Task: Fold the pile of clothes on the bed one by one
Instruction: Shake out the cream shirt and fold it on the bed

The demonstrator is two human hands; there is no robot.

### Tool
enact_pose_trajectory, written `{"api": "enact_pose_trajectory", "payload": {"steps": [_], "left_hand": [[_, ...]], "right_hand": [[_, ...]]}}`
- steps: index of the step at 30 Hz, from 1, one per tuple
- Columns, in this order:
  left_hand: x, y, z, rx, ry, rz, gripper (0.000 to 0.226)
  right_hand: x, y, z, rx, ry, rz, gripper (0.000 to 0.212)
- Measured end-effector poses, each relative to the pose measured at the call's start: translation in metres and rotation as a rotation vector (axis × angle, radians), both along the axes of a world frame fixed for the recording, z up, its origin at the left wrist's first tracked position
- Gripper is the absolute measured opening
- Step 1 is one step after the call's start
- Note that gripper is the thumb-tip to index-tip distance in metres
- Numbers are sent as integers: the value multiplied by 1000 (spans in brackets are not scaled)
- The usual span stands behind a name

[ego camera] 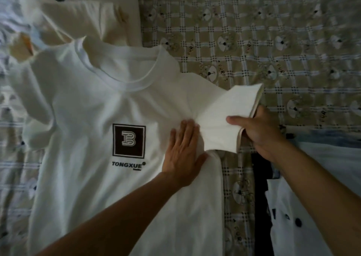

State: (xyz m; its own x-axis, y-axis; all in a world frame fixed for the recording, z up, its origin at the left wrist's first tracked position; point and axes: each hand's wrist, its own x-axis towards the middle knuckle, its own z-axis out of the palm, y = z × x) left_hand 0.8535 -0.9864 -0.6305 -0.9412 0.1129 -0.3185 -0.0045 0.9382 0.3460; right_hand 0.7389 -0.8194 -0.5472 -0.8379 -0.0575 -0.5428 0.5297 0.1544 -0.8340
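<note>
White T-shirt (88,119) lies front up on the checked bed (273,50), dark square logo showing. Left hand (183,152) rests flat on the chest just beside the logo, fingers straight and together. Right hand (257,132) has thumb and fingers clamped on the sleeve (224,119), lifted off the bed. Other clothes (312,177) are heaped at right; a cream garment (88,17) lies above the collar.

T-shirt (88,119) lies on the bedsheet (254,41), clothes pile (312,197) to its right.
</note>
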Motion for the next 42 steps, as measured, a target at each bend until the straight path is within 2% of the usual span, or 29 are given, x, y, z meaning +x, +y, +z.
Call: {"api": "enact_pose_trajectory", "payload": {"steps": [2, 3, 6, 7, 8, 10, 12, 16, 18, 21, 23, 27, 29, 31, 34, 36, 39, 42], "left_hand": [[8, -6, 5, 38, -13, -7, 80], [15, -9, 9, 43, -20, -8, 79], [42, -21, 16, 42, -52, 26, 67], [51, -25, 18, 39, -51, 38, 66], [61, -29, 17, 44, -45, 35, 68], [79, -36, 12, 74, -49, 16, 74], [92, -42, 5, 100, -5, -11, 75], [100, -53, 9, 223, 74, 26, 59], [95, -65, 22, 304, 115, 113, 46], [86, -103, 43, 326, 288, 350, 29], [81, -142, 56, 288, 408, 578, 30], [69, -248, 74, 71, 528, 972, 60], [65, -300, 74, 57, 506, 1120, 79], [60, -338, 70, 166, 342, 1214, 91], [50, -371, 63, 509, 179, 1076, 95], [41, -387, 60, 605, 153, 989, 87], [24, -405, 54, 853, 59, 1128, 69], [21, -417, 48, 918, -63, 1205, 50]], "right_hand": [[4, -27, 19, 92, 103, 101, 34], [8, -43, 29, 71, 120, 174, 37], [20, -85, 38, -247, 34, 432, 46], [25, -94, 28, -252, 82, 467, 47], [29, -99, 15, -146, 180, 456, 45], [38, -101, -18, 246, 449, 390, 46], [50, -95, -49, 534, 605, 451, 58], [67, -86, -92, 825, 551, 831, 76], [67, -87, -95, 885, 532, 865, 76], [69, -97, -74, 840, 519, 710, 75], [75, -110, -53, 751, 617, 586, 72], [84, -163, -11, 525, 794, 545, 68], [84, -202, 4, 437, 845, 580, 66], [83, -243, 14, 374, 864, 631, 66], [77, -301, 29, 329, 880, 717, 69], [67, -337, 38, 344, 949, 783, 67], [38, -389, 48, 421, 1057, 893, 67], [12, -431, 53, 569, 981, 1112, 72]]}}
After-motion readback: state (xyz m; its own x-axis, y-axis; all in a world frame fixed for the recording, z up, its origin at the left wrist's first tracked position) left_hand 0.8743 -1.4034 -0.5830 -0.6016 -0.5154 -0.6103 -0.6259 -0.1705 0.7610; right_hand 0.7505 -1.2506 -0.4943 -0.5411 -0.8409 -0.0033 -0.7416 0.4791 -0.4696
